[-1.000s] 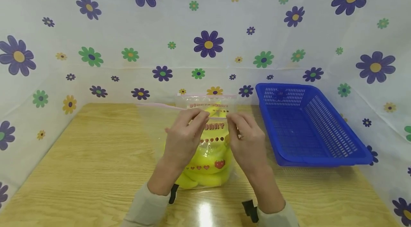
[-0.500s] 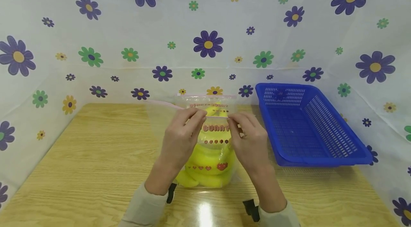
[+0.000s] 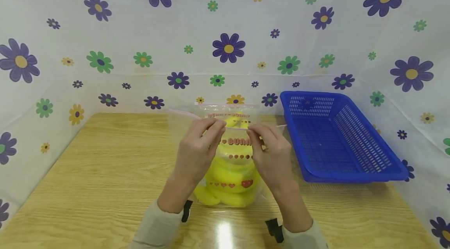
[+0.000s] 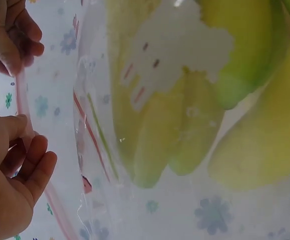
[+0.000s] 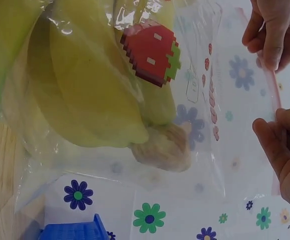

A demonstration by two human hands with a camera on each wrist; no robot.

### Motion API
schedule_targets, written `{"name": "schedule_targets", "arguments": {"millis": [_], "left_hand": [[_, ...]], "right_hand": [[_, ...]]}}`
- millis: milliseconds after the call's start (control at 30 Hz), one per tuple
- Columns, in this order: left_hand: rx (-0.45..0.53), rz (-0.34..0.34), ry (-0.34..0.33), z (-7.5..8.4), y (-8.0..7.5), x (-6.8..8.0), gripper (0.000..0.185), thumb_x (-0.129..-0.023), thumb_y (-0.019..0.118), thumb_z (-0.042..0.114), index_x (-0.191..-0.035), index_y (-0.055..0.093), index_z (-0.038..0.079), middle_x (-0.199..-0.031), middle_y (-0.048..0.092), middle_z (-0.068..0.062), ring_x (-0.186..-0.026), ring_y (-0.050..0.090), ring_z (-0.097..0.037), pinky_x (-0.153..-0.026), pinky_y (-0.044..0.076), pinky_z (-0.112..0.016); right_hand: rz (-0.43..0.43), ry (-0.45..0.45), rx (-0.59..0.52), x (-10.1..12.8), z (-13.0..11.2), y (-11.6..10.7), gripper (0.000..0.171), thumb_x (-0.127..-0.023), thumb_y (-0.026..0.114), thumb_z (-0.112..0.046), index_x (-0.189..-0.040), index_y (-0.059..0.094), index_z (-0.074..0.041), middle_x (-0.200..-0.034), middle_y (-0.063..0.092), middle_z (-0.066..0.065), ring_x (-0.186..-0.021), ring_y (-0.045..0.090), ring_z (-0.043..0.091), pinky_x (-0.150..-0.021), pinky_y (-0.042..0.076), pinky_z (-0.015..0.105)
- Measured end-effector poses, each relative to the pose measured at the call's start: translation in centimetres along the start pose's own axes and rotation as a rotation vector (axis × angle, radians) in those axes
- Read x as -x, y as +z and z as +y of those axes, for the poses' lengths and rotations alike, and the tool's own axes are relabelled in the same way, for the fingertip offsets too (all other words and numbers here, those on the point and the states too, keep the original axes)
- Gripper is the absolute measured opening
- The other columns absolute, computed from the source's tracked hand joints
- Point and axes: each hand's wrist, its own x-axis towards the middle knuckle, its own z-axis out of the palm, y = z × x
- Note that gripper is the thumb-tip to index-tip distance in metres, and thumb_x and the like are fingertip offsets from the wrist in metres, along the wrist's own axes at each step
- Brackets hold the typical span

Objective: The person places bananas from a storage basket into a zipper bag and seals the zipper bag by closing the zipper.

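Observation:
My left hand (image 3: 198, 149) and right hand (image 3: 272, 149) pinch the pink zip strip (image 3: 236, 128) of a clear zip bag (image 3: 237, 141) a short way apart. Red lettering, small hearts and a strawberry are printed on its front. Yellow bananas (image 3: 228, 172) show through the plastic; the right wrist view gives their brown stem end (image 5: 164, 150). Behind stands a second clear zip bag (image 3: 226, 109) with a pink top, yellow showing in it too. In the left wrist view, thumb and fingertips of the left hand (image 4: 12, 175) meet on the strip, the other fingers bent.
A blue perforated basket (image 3: 351, 176) stands at the right of the wooden table (image 3: 105, 186). White cloth (image 3: 197, 18) with purple, green and yellow flowers hangs at the back and both sides. Black straps (image 3: 274, 230) sit at the wrists.
The front bag has slid rightward between my hands: its lettering and strawberry shifted right, and the strip's end now sticks out past the right hand. Hands hold nearly the same spot.

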Motion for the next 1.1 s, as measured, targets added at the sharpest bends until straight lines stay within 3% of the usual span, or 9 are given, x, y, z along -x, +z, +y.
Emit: {"name": "schedule_targets", "arguments": {"millis": [167, 333, 567, 800, 1100], "left_hand": [[0.002, -0.003, 0.026, 0.3, 0.0, -0.1, 0.013, -0.088, 0.071, 0.001, -0.101, 0.072, -0.003, -0.096, 0.069, -0.015, -0.089, 0.065, -0.029, -0.084, 0.058, -0.035], [0.008, -0.002, 0.017, -0.1, -0.1, -0.2, 0.014, -0.088, 0.072, 0.001, -0.101, 0.073, -0.004, -0.096, 0.069, -0.016, -0.089, 0.066, -0.03, -0.081, 0.058, -0.035], [-0.009, -0.013, 0.02, -0.2, -0.6, -0.1, 0.015, -0.086, 0.074, 0.0, -0.101, 0.072, -0.003, -0.096, 0.069, -0.016, -0.087, 0.065, -0.03, -0.08, 0.058, -0.036], [-0.001, -0.015, 0.048, -0.6, -0.9, -0.1, 0.013, -0.087, 0.072, -0.001, -0.1, 0.072, -0.003, -0.095, 0.067, -0.016, -0.085, 0.065, -0.029, -0.076, 0.059, -0.035], [-0.003, -0.01, 0.029, -1.0, -1.3, -0.1, 0.013, -0.088, 0.071, 0.0, -0.101, 0.072, -0.004, -0.095, 0.066, -0.017, -0.086, 0.064, -0.031, -0.076, 0.059, -0.038]], "right_hand": [[-0.045, 0.019, 0.003, 0.2, -0.4, 0.2, 0.009, -0.085, 0.074, 0.004, -0.093, 0.071, 0.004, -0.089, 0.067, 0.014, -0.071, 0.066, 0.019, -0.062, 0.057, 0.023], [-0.027, -0.013, 0.011, -0.1, -0.3, 0.2, 0.006, -0.084, 0.073, 0.007, -0.089, 0.07, 0.004, -0.084, 0.068, 0.013, -0.07, 0.064, 0.019, -0.063, 0.056, 0.025], [-0.046, 0.034, -0.03, 0.1, -0.3, -0.1, 0.011, -0.083, 0.074, 0.007, -0.094, 0.071, 0.004, -0.089, 0.067, 0.013, -0.073, 0.066, 0.017, -0.064, 0.057, 0.022], [-0.057, -0.011, -0.006, 0.1, -0.6, 0.3, 0.006, -0.085, 0.073, 0.006, -0.09, 0.07, 0.004, -0.086, 0.067, 0.013, -0.071, 0.064, 0.018, -0.064, 0.056, 0.023], [-0.041, 0.051, -0.056, 0.1, -0.3, 0.0, 0.011, -0.085, 0.073, 0.005, -0.096, 0.072, 0.004, -0.093, 0.067, 0.014, -0.075, 0.066, 0.017, -0.065, 0.055, 0.018]]}}
